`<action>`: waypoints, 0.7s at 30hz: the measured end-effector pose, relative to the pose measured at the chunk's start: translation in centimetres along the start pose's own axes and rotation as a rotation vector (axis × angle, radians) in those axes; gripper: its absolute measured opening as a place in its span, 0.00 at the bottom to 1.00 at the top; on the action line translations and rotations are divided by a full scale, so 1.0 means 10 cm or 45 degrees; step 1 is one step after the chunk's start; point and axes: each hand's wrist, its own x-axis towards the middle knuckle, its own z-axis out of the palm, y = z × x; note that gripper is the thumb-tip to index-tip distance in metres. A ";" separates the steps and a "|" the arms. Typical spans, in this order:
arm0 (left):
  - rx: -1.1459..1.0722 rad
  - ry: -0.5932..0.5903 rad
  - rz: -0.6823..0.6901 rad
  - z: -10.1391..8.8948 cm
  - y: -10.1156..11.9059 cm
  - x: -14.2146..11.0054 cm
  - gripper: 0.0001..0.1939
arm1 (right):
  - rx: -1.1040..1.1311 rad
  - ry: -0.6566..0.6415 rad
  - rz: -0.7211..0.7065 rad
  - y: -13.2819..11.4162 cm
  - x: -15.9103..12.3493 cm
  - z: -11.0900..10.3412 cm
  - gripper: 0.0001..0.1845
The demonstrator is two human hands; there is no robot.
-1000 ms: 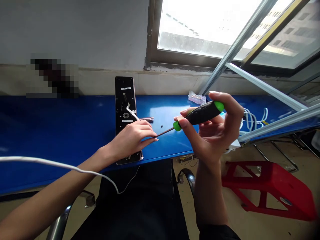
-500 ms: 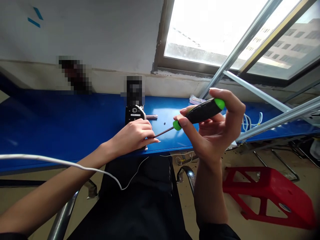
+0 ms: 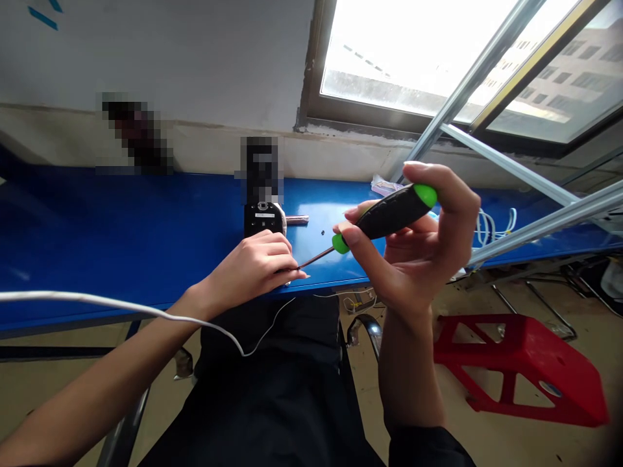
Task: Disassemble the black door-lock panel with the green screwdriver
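My right hand [image 3: 413, 240] grips a screwdriver [image 3: 389, 214] with a black and green handle, its thin shaft slanting down to the left. The shaft's tip ends at the fingertips of my left hand [image 3: 263, 263], partly hidden there. My left hand is closed over the lower end of a black device [image 3: 263, 220] that lies on the blue table [image 3: 195, 233]; the end under my palm is hidden. A white label and small holes show on the device's face. Beside it lies a shiny brownish rod or second tool shaft [image 3: 296, 220], and small dark bits like screws [image 3: 322, 232].
A white cable [image 3: 97, 300] crosses over my left forearm. Metal frame bars [image 3: 511, 162] stand at the right, with coiled white cables [image 3: 487, 227] behind them. A red plastic stool [image 3: 530, 363] is on the floor at right. A small plastic packet [image 3: 384, 186] lies by the wall.
The view has shifted slightly. Both hands keep their hold, and the screwdriver tip stays at my left fingertips, with the handle turned only a little, if at all.
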 end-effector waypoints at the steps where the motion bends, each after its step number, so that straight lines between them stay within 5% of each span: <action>1: 0.007 0.017 0.012 0.01 0.00 -0.01 0.14 | 0.005 0.011 -0.019 0.01 -0.01 0.01 0.27; 21: 0.010 0.240 -0.013 0.10 -0.02 -0.25 0.12 | 0.063 0.081 0.005 -0.03 -0.14 0.16 0.32</action>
